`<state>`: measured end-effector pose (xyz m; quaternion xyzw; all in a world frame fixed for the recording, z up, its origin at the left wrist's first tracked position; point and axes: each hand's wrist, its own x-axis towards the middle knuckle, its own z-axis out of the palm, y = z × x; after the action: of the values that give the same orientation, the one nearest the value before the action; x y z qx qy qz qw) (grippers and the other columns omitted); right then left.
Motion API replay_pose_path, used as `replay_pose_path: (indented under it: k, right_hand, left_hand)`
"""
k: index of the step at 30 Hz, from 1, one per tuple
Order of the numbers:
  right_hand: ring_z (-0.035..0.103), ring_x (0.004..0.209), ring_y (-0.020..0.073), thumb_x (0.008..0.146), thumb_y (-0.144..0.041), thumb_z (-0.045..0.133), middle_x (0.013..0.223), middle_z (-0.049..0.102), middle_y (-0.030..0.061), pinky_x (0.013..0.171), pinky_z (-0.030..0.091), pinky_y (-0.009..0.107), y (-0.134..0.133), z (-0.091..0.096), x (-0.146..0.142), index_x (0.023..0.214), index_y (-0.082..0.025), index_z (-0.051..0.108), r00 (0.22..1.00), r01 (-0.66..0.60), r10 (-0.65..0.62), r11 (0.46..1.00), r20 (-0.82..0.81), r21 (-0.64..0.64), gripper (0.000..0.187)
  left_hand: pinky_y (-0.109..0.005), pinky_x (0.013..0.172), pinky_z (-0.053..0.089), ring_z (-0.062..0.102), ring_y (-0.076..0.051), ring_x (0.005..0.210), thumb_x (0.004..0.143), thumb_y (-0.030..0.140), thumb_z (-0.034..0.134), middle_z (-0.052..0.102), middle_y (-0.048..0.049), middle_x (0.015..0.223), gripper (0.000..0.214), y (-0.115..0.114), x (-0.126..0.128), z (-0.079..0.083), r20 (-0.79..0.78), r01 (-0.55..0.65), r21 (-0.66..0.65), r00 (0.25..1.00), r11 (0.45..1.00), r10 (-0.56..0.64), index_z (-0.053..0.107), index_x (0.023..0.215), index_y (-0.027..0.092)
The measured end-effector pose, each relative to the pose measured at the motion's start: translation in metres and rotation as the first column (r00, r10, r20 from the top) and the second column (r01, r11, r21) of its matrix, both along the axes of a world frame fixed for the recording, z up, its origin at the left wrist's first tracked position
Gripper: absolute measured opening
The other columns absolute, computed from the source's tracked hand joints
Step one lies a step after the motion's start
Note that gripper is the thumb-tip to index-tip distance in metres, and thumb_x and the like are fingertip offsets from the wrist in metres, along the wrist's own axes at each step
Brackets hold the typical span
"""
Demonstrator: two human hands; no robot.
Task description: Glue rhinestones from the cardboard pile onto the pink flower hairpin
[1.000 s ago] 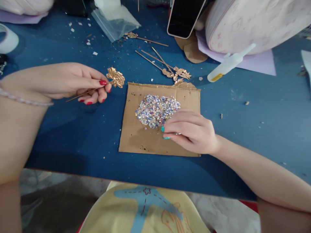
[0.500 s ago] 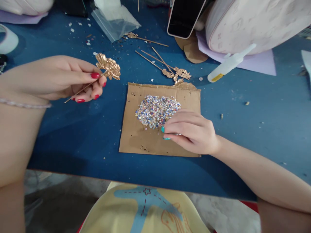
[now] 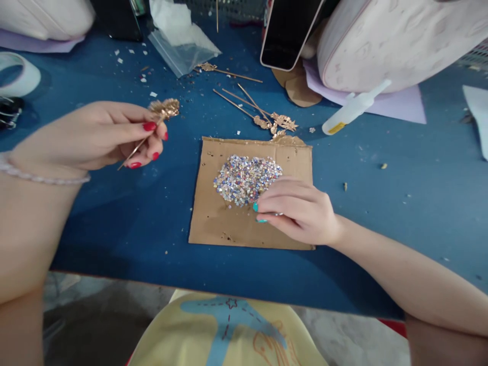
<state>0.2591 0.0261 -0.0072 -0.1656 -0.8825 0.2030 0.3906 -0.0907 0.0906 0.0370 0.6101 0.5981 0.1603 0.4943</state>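
My left hand [image 3: 118, 134] pinches a gold hairpin [image 3: 164, 109] by its stem, just below the flower-shaped head. The stem slants down and to the left past the fingers. Over a square of brown cardboard [image 3: 217, 229], my right hand [image 3: 295, 209] is closed at the near right edge of a heap of small shiny rhinestones [image 3: 247, 178]. A bit of something silvery shows between the thumb and fingers of that hand, too small to name. The right fingertips hover close to the cardboard; whether they touch it I cannot tell.
Several gold hairpins [image 3: 263, 114] lie behind the cardboard. A white glue bottle [image 3: 354, 109] lies to their right, near a pale pink bag [image 3: 381, 46] and a phone [image 3: 287, 35]. A clear plastic bag [image 3: 185, 48] is at the back; a tape roll [image 3: 21, 76] is at far left.
The hairpin in my left hand has turned, so its flower head now shows more edge-on. My right hand stays at the heap's edge. The whole view has shifted slightly.
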Motion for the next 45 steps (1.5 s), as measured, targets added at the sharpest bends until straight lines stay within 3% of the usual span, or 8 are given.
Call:
replay_pose_path:
  k: [5, 9, 12, 21, 25, 33, 39, 45]
  right_hand:
    - [0.070, 0.072, 0.0148, 0.098, -0.018, 0.061, 0.079, 0.073, 0.0065, 0.069, 0.057, 0.030, 0.000, 0.001, 0.000, 0.091, -0.015, 0.064, 1.000, 0.000, 0.000, 1.000, -0.005, -0.012, 0.008]
    - [0.069, 0.071, 0.0149, 0.098, -0.017, 0.061, 0.077, 0.073, 0.0069, 0.067, 0.057, 0.030, 0.001, 0.000, 0.001, 0.091, -0.014, 0.064, 1.000, -0.002, 0.001, 0.999, -0.013, -0.032, 0.009]
    - [0.068, 0.070, 0.0146, 0.100, -0.018, 0.059, 0.077, 0.072, 0.0067, 0.066, 0.057, 0.030, 0.001, 0.000, 0.001, 0.091, -0.014, 0.064, 1.000, -0.003, 0.002, 0.999, -0.015, -0.049, 0.011]
    - [0.068, 0.069, 0.0130, 0.100, -0.022, 0.060, 0.074, 0.072, 0.0038, 0.066, 0.057, 0.028, 0.002, 0.002, 0.000, 0.092, -0.017, 0.062, 1.000, 0.009, -0.009, 0.998, 0.001, -0.065, 0.010]
    - [0.069, 0.068, 0.0133, 0.099, -0.022, 0.063, 0.074, 0.072, 0.0040, 0.066, 0.057, 0.029, 0.002, 0.003, 0.000, 0.092, -0.017, 0.062, 1.000, 0.018, -0.018, 0.999, 0.013, -0.043, 0.008]
    - [0.069, 0.068, 0.0132, 0.098, -0.022, 0.064, 0.074, 0.073, 0.0035, 0.068, 0.058, 0.029, 0.002, 0.003, 0.002, 0.092, -0.017, 0.062, 0.999, 0.039, -0.038, 0.999, 0.034, -0.016, 0.008]
    - [0.070, 0.068, 0.0140, 0.097, -0.021, 0.065, 0.075, 0.074, 0.0047, 0.066, 0.058, 0.029, 0.002, 0.001, 0.001, 0.091, -0.017, 0.062, 0.999, 0.035, -0.035, 0.999, 0.027, 0.014, 0.008]
    - [0.071, 0.070, 0.0140, 0.098, -0.022, 0.063, 0.076, 0.075, 0.0033, 0.066, 0.059, 0.030, 0.001, 0.003, 0.002, 0.092, -0.019, 0.062, 0.997, 0.051, -0.052, 0.998, 0.052, 0.026, 0.006]
  left_hand:
    - [-0.019, 0.042, 0.040, 0.054, -0.008, 0.047, 0.086, 0.024, 0.061, 0.068, -0.0024, 0.074, 0.011, -0.003, 0.014, -0.002, 0.024, 0.025, -0.068, 0.999, 0.997, -0.023, 0.062, 0.094, 0.016]
    - [-0.018, 0.038, 0.037, 0.057, -0.010, 0.049, 0.090, 0.028, 0.061, 0.072, -0.0041, 0.077, 0.016, -0.004, 0.010, -0.006, -0.030, 0.085, -0.125, 0.996, 0.988, -0.090, 0.062, 0.101, 0.017]
    - [-0.019, 0.042, 0.044, 0.060, -0.011, 0.050, 0.092, 0.029, 0.060, 0.074, -0.0047, 0.078, 0.018, -0.005, 0.009, -0.011, 0.053, 0.177, -0.156, 0.984, 0.972, -0.171, 0.062, 0.105, 0.017]
    - [-0.018, 0.047, 0.050, 0.066, -0.012, 0.054, 0.098, 0.028, 0.054, 0.075, -0.0040, 0.083, 0.023, -0.015, 0.017, -0.017, 0.195, 0.387, -0.280, 0.919, 0.878, -0.343, 0.060, 0.116, 0.016]
    - [-0.018, 0.047, 0.052, 0.069, -0.014, 0.055, 0.100, 0.032, 0.055, 0.077, -0.0067, 0.087, 0.029, -0.022, 0.021, -0.019, 0.241, 0.415, -0.335, 0.906, 0.846, -0.349, 0.059, 0.126, 0.019]
    - [-0.014, 0.045, 0.050, 0.069, -0.012, 0.053, 0.103, 0.036, 0.056, 0.077, -0.0065, 0.086, 0.026, -0.030, 0.031, -0.025, 0.353, 0.483, -0.420, 0.867, 0.769, -0.351, 0.062, 0.122, 0.021]
    - [-0.014, 0.046, 0.048, 0.069, -0.011, 0.053, 0.099, 0.034, 0.061, 0.078, -0.0077, 0.085, 0.022, -0.032, 0.036, -0.018, 0.370, 0.527, -0.444, 0.844, 0.725, -0.387, 0.065, 0.114, 0.019]
    - [-0.013, 0.049, 0.048, 0.068, -0.010, 0.054, 0.103, 0.028, 0.053, 0.078, -0.0067, 0.084, 0.019, -0.032, 0.037, -0.017, 0.386, 0.615, -0.478, 0.789, 0.627, -0.479, 0.067, 0.111, 0.019]
